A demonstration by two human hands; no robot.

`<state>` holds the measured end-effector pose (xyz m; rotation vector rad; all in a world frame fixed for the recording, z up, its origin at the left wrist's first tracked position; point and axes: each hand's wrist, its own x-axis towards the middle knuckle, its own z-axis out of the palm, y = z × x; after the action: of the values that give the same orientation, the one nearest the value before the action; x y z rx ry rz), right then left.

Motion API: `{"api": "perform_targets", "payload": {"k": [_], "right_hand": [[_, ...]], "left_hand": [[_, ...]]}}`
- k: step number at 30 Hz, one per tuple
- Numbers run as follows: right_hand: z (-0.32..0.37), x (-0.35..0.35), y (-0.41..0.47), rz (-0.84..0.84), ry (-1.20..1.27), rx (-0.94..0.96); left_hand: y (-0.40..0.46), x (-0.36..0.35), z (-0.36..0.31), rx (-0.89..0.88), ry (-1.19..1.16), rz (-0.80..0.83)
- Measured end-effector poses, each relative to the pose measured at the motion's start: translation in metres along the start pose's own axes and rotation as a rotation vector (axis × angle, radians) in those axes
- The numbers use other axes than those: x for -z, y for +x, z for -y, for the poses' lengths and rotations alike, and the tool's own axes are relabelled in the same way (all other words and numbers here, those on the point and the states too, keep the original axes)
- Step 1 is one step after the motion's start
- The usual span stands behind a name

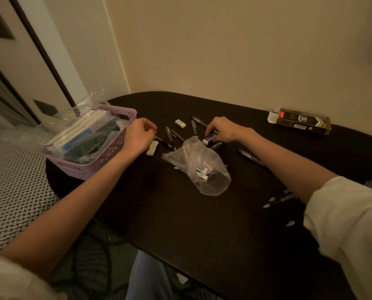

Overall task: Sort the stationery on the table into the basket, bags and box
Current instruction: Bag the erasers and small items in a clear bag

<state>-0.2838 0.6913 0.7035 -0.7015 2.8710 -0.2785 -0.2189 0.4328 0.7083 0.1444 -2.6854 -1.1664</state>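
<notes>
Table (202,224), dark and round-ended, fills most of the view and stands against a pale wall. At its left edge sits the lilac basket (107,158), packed with white and blue boxes and with clear bags (81,109) sticking up out of it. At the far right lies the box (300,121), long and dark, with its white end flap open. In the middle lies a clear bag (204,167) on its side, with a few small erasers inside near its closed end (their labels are too small to read). Pens are scattered around it: a cluster (174,135) between the two hands, one (251,158) just under the right forearm, and several (281,199) near the right sleeve at the table's edge.

The left hand (137,136) hovers just beside the basket with fingers curled inward; whether it pinches the pen end below its fingertips, I cannot tell. A white eraser (152,148) lies just under that hand. The right hand (223,129) reaches down by the bag's mouth, its fingers curled round a blue-sleeved eraser (208,139). Another eraser (180,123) lies apart, farther back.
</notes>
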Motion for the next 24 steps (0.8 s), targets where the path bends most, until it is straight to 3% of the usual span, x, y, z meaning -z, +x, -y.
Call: {"api": "perform_targets", "payload": {"k": [5,11,16,24], "right_hand": [[0.001,-0.009,0.010,0.025,-0.022,0.002],[0.012,0.000,0.024,-0.214,0.109,-0.116],[0.028,0.005,0.051,-0.229,0.197,-0.130],[0.053,-0.006,0.104,-0.191,0.136,-0.116]], "left_hand": [[0.008,-0.006,0.012,-0.126,0.448,0.038],[0.008,-0.017,0.013,-0.089,0.518,0.087],[0.012,-0.025,0.028,-0.037,0.461,0.103],[0.016,-0.033,0.037,-0.004,0.060,-0.043]]}}
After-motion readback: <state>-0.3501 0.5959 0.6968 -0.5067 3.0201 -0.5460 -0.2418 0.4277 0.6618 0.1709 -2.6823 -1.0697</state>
